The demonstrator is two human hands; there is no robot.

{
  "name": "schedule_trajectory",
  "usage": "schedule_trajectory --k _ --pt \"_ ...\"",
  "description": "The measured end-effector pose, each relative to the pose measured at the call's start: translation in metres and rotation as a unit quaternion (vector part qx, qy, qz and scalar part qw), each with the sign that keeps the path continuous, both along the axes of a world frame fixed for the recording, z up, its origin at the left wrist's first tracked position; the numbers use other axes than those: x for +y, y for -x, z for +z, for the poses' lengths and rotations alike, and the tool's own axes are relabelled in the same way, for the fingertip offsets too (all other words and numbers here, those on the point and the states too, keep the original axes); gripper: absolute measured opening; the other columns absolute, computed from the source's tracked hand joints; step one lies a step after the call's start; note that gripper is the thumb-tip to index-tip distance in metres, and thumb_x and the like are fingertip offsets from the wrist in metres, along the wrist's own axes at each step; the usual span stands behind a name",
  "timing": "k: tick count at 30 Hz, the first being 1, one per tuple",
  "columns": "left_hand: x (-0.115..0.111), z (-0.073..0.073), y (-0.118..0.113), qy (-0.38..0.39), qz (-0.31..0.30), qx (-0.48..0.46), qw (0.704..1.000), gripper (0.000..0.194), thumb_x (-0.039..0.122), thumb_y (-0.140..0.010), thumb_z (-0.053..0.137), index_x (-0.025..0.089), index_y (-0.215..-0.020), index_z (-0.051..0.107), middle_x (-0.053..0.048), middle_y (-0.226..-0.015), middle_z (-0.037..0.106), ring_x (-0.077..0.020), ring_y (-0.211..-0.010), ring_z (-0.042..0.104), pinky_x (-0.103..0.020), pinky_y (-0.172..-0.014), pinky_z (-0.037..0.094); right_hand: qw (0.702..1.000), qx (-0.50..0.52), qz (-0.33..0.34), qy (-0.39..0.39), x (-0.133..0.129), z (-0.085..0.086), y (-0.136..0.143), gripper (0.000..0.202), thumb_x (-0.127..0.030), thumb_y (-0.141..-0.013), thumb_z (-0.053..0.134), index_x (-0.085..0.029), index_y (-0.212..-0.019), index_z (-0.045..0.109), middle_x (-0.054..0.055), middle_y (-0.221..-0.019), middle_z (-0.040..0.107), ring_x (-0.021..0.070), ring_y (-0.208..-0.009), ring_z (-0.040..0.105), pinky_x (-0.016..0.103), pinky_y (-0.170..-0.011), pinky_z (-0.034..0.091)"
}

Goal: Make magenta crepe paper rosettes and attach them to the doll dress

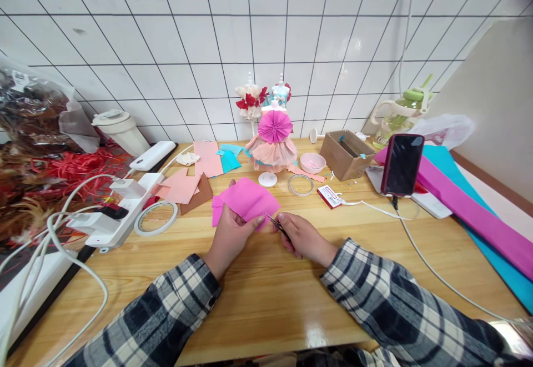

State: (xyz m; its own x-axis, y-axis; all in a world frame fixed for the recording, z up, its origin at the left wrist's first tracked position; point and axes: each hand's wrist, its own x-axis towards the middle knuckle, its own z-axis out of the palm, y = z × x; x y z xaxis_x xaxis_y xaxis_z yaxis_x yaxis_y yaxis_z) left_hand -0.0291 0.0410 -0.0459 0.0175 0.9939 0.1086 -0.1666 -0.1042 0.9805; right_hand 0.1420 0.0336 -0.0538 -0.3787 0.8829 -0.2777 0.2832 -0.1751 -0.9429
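Note:
A sheet of bright pink crepe paper (252,197) is pinched between the thumb and fingers of my left hand (232,235), above the wooden table. My right hand (303,236) is closed round a small pair of scissors (275,223), whose tips touch the paper's lower right edge. The handles are mostly covered by my fingers. Just beyond the paper stands a small dress form (273,134) with a pink pleated rosette and a peach ruffled skirt. Its round white base (267,179) shows near the paper's far edge.
Peach paper pieces (177,185) and a tape roll (156,219) lie left, near a power strip (120,217) with cables. Rightward are a clear ring (300,185), pink bowl (312,162), cardboard box (347,155), propped phone (402,165) and long crepe paper strips (470,206).

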Motion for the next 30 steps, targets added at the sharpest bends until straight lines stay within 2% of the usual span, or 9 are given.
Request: schedule_trajectory --k 6,10,14,21,26,30 --pt "-0.0001 -0.004 0.0003 0.01 -0.025 0.015 1.0 0.094 0.021 -0.067 0.076 0.028 -0.141 0.018 -0.011 -0.134 0.051 -0.0226 -0.113 0.057 -0.036 -0.088 0.053 1.0 0.005 -0.002 0.0 0.0002 -0.0007 0.0009 0.046 -0.058 -0.093 0.024 -0.02 -0.084 0.048 -0.008 -0.041 0.043 0.0072 -0.027 0.035 0.016 -0.026 0.028" --pt "-0.0012 -0.0039 -0.0012 0.022 -0.052 -0.003 0.998 0.095 0.02 -0.068 0.075 0.029 -0.142 0.015 -0.011 -0.139 0.046 -0.0227 -0.115 0.056 -0.038 -0.091 0.051 1.0 -0.001 -0.002 0.003 0.0006 0.001 0.0017 0.047 -0.06 -0.092 0.024 -0.021 -0.084 0.048 -0.008 -0.041 0.043 0.0075 -0.027 0.035 0.016 -0.026 0.028" --pt "-0.0021 -0.0051 -0.0022 0.021 -0.062 -0.002 0.998 0.093 0.021 -0.069 0.075 0.028 -0.141 0.017 -0.011 -0.136 0.049 -0.0221 -0.112 0.058 -0.039 -0.094 0.049 1.0 -0.005 -0.006 -0.006 0.0009 0.0024 0.0025 0.048 -0.062 -0.091 0.024 -0.021 -0.082 0.047 -0.008 -0.042 0.043 0.0074 -0.028 0.035 0.017 -0.027 0.028" --pt "-0.0019 -0.0078 -0.0023 0.034 -0.027 0.048 0.998 0.09 0.025 -0.064 0.079 0.021 -0.138 0.027 -0.011 -0.117 0.062 -0.0256 -0.114 0.056 -0.042 -0.093 0.049 1.0 -0.01 -0.011 -0.021 -0.0002 0.0044 0.0032 0.044 -0.056 -0.094 0.025 -0.021 -0.078 0.045 -0.007 -0.042 0.042 0.0075 -0.029 0.035 0.018 -0.028 0.027" --pt "-0.001 -0.0098 -0.0016 0.026 -0.023 0.04 0.999 0.094 0.027 -0.064 0.078 0.025 -0.14 0.023 -0.01 -0.125 0.058 -0.0239 -0.116 0.055 -0.042 -0.095 0.048 1.0 -0.006 -0.008 -0.014 -0.0013 0.0039 0.0035 0.044 -0.056 -0.094 0.025 -0.021 -0.078 0.046 -0.008 -0.042 0.042 0.0075 -0.029 0.035 0.018 -0.028 0.027" --pt "-0.0011 -0.0106 -0.0015 0.025 -0.023 0.047 0.998 0.094 0.027 -0.065 0.078 0.024 -0.141 0.022 -0.011 -0.125 0.057 -0.0239 -0.115 0.055 -0.041 -0.094 0.049 1.0 -0.003 -0.006 -0.011 -0.002 0.0028 0.0033 0.045 -0.058 -0.093 0.024 -0.021 -0.079 0.046 -0.008 -0.042 0.042 0.0076 -0.028 0.034 0.017 -0.027 0.026"
